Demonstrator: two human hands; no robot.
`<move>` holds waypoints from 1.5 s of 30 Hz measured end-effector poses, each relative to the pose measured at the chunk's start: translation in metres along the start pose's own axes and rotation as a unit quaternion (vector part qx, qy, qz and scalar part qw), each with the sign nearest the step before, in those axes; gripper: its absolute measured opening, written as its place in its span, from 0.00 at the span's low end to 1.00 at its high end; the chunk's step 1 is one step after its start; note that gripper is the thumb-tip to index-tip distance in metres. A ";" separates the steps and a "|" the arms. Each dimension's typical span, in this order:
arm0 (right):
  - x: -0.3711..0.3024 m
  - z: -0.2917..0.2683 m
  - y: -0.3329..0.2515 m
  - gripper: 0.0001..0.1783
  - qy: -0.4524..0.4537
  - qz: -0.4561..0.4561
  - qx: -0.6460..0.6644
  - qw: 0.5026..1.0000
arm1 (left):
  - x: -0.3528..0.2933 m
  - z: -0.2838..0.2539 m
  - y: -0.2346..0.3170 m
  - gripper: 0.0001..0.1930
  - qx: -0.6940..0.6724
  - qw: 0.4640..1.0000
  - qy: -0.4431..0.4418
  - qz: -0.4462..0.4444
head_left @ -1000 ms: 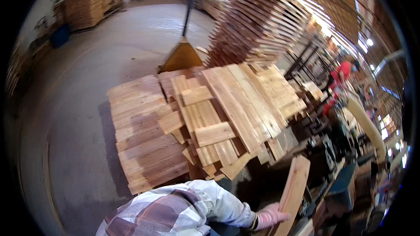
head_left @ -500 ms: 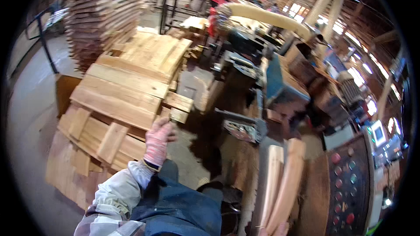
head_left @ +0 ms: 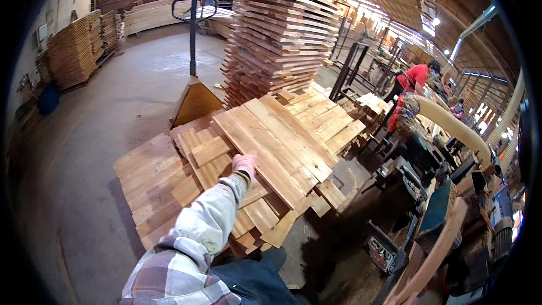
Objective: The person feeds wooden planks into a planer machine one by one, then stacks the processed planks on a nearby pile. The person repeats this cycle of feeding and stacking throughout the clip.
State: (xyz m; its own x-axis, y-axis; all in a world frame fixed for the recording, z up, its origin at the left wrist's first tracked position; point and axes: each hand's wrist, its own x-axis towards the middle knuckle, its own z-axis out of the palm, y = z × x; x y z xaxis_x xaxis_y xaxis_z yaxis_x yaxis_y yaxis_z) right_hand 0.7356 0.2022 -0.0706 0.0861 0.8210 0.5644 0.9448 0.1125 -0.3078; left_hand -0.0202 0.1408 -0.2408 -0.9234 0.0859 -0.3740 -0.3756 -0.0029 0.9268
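Floor (head_left: pixel 101 135): bare concrete.
Room: timber workshop, tall stack (head_left: pixel 279 34), pallet jack (head_left: pixel 195 87).
Left hand (head_left: pixel 244 164): gloved, resting on boards (head_left: pixel 271 141); grip cannot be told.

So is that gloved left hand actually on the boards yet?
Touching, as far as the head view shows: the left hand lies against the top of the low stack of boards, with no gap visible beneath it.

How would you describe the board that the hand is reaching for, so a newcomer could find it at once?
Start at the tall stack of boards behind the yellow pallet jack; in front of it lies a low, untidy pile of planks. On that pile, the left hand rests at the near edge of a long pale board, which lies slantwise on top, unlike the short blocks beside it.
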 end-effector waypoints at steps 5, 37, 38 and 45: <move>-0.160 -0.115 -0.003 0.38 -0.084 0.004 -0.033 0.996 | -0.074 0.022 0.035 0.18 -0.177 0.975 -0.134 0.006; -0.142 -0.147 -0.103 0.56 -0.302 0.010 -0.038 0.953 | -0.536 0.007 -0.019 0.21 0.130 0.670 -0.722 -0.110; -0.157 -0.161 -0.093 0.54 -0.292 -0.001 0.003 0.957 | -0.548 0.032 -0.085 0.23 0.126 0.600 -0.787 -0.070; -0.233 -0.189 -0.031 0.50 -0.181 0.051 -0.065 0.980 | -0.418 0.127 -0.060 0.23 0.051 0.716 -0.628 0.301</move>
State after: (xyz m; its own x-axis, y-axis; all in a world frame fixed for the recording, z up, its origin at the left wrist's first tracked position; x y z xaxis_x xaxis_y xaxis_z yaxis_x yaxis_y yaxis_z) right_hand 0.7463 -0.0988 -0.0477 0.0867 0.9715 0.2207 0.9714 -0.0333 -0.2350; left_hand 0.3986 0.2311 -0.1354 -0.0929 0.9277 0.3617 0.1280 -0.3492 0.9283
